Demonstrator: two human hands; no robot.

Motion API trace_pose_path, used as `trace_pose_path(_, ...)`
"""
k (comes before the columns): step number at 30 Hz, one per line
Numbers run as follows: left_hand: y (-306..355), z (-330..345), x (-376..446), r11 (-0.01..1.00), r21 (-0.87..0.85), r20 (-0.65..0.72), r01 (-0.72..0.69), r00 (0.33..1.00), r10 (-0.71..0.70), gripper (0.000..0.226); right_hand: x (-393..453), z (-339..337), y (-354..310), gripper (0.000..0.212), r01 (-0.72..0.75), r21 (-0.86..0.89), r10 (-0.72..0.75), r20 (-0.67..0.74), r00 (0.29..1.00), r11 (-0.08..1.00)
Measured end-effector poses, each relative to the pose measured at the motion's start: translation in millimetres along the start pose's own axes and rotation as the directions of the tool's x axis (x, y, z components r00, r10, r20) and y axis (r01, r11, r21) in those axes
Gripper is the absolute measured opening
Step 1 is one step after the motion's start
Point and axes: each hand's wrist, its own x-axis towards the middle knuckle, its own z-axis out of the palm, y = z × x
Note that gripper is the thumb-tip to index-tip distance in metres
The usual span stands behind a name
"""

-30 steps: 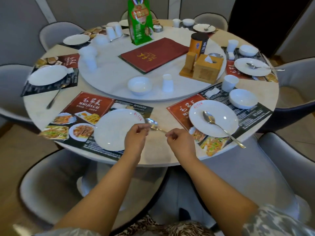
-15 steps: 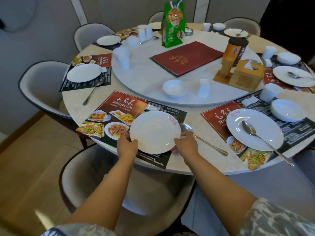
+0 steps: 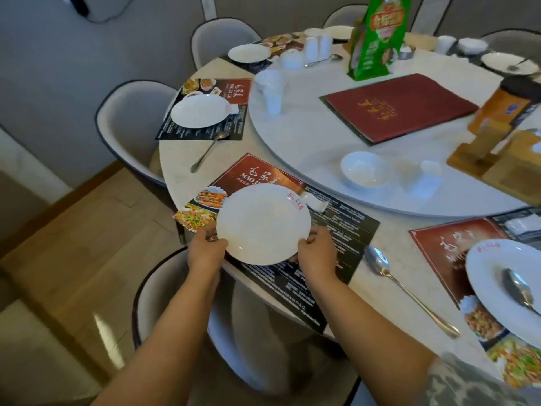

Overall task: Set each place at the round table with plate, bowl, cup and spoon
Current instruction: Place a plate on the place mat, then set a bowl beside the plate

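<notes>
A white plate point(image 3: 263, 224) with red lettering lies over the printed placemat point(image 3: 336, 230) at the near edge of the round table point(image 3: 389, 238). My left hand point(image 3: 206, 249) grips its left rim and my right hand point(image 3: 314, 253) grips its right rim. A metal spoon point(image 3: 407, 288) lies on the bare tabletop to the right of the mat. On the turntable point(image 3: 307, 136) behind the mat stand a white bowl point(image 3: 364, 169) and a small white cup point(image 3: 424, 178). The place at the right holds a plate point(image 3: 503, 285) with a spoon on it.
A red menu folder point(image 3: 401, 105), a green bag point(image 3: 377, 36), a wooden tissue holder point(image 3: 503, 153) and stacked white cups point(image 3: 272, 89) stand on the turntable. The left place has a plate point(image 3: 200, 110) and spoon point(image 3: 209, 150). Grey chairs point(image 3: 128, 118) ring the table.
Both hands left the spoon on the table and took hold of the plate's rims. The plate has shifted left on the mat. My view swung left and closer.
</notes>
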Motion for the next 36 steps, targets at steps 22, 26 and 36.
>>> trace_pose_path(22,14.5,2.7,44.9,0.958,0.235,-0.098,-0.163,0.977,0.19,0.044,58.4,41.4,-30.5,0.023,0.051,-0.026,-0.047,0.157,0.987,0.998)
trace_pose_path(26,21.4,24.1,28.9,0.895,0.286,-0.11,-0.343,0.916,0.386,0.041,56.8,14.7,-38.5,0.023,0.058,-0.026,-0.055,0.085,0.995,0.998)
trace_pose_path(36,88.5,167.0,1.6,0.878,0.015,0.377,-0.479,0.816,0.439,0.025,111.1,-77.8,-47.3,0.03,0.197,-0.142,-0.239,-0.415,0.878,0.97)
